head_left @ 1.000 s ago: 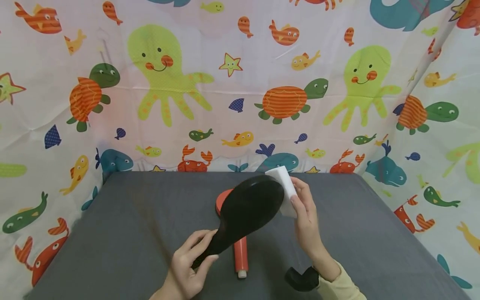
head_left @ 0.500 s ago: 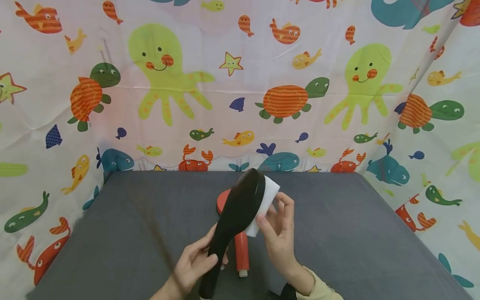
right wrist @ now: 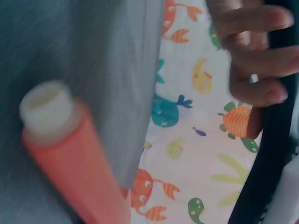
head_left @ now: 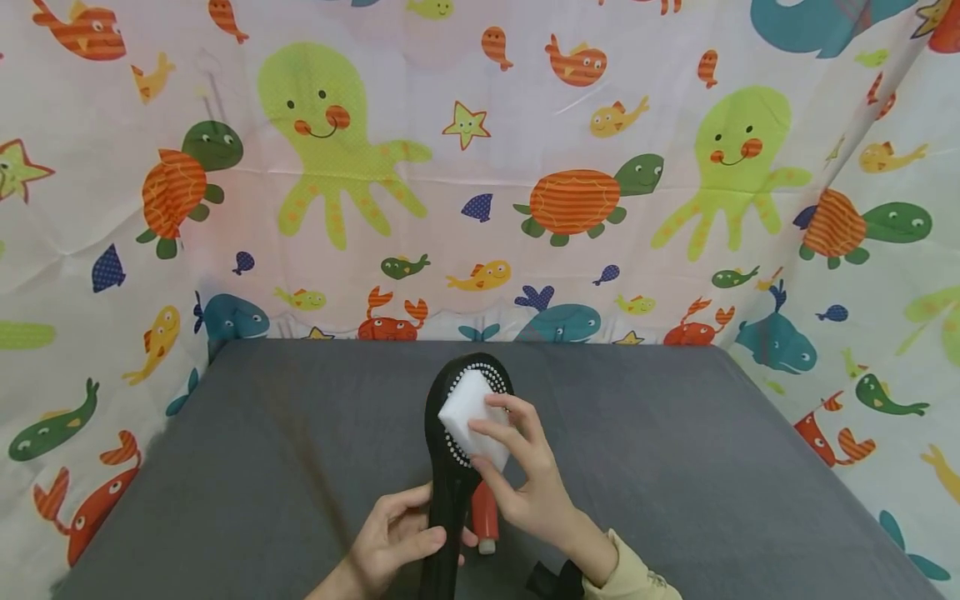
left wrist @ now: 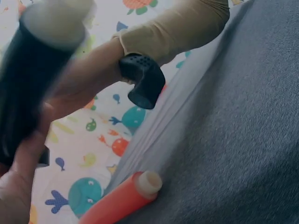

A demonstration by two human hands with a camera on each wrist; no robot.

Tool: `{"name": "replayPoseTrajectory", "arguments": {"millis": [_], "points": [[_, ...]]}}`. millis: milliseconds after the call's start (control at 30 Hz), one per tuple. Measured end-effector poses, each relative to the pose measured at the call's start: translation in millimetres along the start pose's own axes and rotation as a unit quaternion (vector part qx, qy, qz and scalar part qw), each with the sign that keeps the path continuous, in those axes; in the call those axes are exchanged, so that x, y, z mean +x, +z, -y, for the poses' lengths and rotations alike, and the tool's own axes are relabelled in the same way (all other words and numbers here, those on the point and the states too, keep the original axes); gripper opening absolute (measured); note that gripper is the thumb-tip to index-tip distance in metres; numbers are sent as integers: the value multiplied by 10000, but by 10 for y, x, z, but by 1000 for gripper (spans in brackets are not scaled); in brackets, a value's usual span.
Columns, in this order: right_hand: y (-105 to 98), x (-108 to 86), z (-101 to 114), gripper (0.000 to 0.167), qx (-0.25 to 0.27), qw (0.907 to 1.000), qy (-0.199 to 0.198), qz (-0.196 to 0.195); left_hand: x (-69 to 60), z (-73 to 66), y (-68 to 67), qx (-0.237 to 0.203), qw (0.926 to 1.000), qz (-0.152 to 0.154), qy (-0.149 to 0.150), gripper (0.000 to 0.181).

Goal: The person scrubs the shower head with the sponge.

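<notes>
My left hand [head_left: 393,533] grips the handle of a black hair brush [head_left: 440,425], which stands upright with its bristle face turned toward the head camera. White-tipped bristles ring the oval head. My right hand [head_left: 534,479] holds a white sponge [head_left: 471,412] between thumb and fingers, against the middle of the bristles. The sponge covers much of that face. In the left wrist view, the pale end of the black handle [left wrist: 28,70] is blurred. The right wrist view catches left-hand fingers around the handle and a corner of the sponge [right wrist: 287,193].
Behind the black brush, a red handle [head_left: 485,515] with a whitish end lies on the grey table [head_left: 697,467]; its far part is hidden. A curtain [head_left: 480,233] printed with sea animals surrounds the table's back and sides. A black curved piece [left wrist: 142,79] sits at the right wrist.
The left hand has turned the black brush upright, so its bristle side now faces the head camera. The right hand has moved left with the sponge, from the brush's edge onto its bristle face.
</notes>
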State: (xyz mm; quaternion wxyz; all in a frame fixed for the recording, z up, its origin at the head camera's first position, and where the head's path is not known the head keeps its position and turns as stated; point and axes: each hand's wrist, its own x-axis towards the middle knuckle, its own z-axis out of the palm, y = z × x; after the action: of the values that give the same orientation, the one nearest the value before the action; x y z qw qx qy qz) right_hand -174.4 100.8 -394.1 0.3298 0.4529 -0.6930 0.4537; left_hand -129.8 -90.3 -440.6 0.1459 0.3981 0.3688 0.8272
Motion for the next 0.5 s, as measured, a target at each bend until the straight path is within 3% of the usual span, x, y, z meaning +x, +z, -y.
{"name": "replayPoseTrajectory", "arguments": {"millis": [133, 233, 367, 500], "points": [[-8, -14, -15, 30, -66, 9965, -590, 586, -6, -23, 4, -234, 9994, -37, -257, 41], [-46, 13, -42, 30, -334, 9944, -683, 740, -9, -21, 2, -425, 9978, 73, -500, 40], [-148, 84, -133, 31, -995, 9936, -204, 496, -13, -21, 17, -523, 9953, 232, -776, 39], [-265, 79, -236, 33, -1557, 9863, 525, 156, -16, -48, 30, -476, 9949, 119, -884, 39]]}}
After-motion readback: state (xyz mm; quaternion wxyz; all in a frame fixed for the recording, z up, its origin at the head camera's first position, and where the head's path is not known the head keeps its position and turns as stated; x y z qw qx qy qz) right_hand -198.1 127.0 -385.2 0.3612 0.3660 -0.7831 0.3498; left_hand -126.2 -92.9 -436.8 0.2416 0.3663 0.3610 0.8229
